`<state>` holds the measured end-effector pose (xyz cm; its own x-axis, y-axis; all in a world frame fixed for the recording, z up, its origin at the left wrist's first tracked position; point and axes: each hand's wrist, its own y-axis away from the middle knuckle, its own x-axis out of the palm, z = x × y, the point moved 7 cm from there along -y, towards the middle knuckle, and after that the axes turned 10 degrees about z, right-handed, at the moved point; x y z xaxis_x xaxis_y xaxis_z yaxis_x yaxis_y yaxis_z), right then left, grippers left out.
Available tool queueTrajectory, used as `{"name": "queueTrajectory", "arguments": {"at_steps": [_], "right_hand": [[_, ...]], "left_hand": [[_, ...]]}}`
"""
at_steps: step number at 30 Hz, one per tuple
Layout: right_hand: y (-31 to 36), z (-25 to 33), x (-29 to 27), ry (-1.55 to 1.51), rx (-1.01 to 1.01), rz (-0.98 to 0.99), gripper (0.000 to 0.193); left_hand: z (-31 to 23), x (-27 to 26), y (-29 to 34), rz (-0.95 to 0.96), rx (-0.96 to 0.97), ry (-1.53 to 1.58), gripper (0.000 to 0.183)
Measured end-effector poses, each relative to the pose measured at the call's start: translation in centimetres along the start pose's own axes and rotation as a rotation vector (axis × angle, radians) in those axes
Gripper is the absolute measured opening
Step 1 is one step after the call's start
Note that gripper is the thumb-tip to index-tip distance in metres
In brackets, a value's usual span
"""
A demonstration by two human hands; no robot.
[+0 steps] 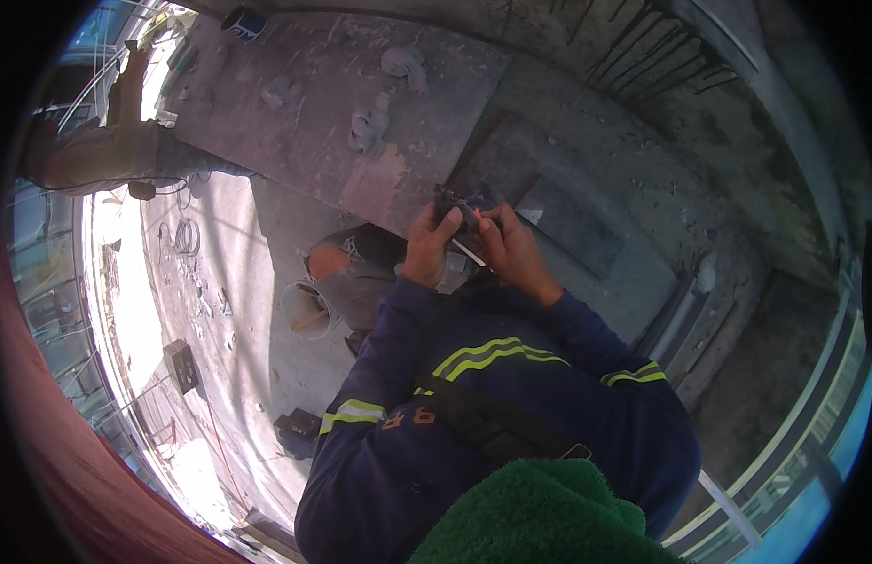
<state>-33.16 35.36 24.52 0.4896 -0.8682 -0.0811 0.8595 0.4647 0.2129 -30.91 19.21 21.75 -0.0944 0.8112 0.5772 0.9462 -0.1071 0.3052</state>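
Both my hands are raised in front of my chest, in navy sleeves with yellow reflective stripes. My left hand (426,249) and my right hand (513,252) together grip a small dark device (459,202). A thin pale strip (470,252) sticks out below it between the two hands. My left thumb presses on top of the device. I cannot tell exactly what the device is. A dark strap crosses my chest, and something green and fuzzy (549,512) fills the bottom of the view.
Below lies a concrete floor with a large brownish board (332,103) carrying grey lumps. A pale bucket (309,310) stands next to a grey-and-orange bundle. Dark boxes (182,365), a wire coil (187,235), and another person's limb (107,150) lie left. Rails run along the right.
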Motion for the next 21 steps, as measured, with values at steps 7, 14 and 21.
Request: {"name": "queueTrajectory", "arguments": {"at_steps": [7, 14, 21], "right_hand": [[0.4, 1.7, 0.1, 0.281, -0.088, -0.013, 0.018], [0.8, 1.2, -0.2, 0.243, -0.019, 0.012, 0.019], [1.3, 1.9, -0.8, 0.101, 0.109, 0.043, 0.027]], "left_hand": [[-0.4, -0.9, 0.3, -0.167, 0.041, -0.348, 0.022], [-0.8, -1.6, 0.4, -0.209, 0.130, -0.690, 0.023], [-3.7, -4.0, 0.7, -0.502, 0.156, -0.950, 0.028]]}}
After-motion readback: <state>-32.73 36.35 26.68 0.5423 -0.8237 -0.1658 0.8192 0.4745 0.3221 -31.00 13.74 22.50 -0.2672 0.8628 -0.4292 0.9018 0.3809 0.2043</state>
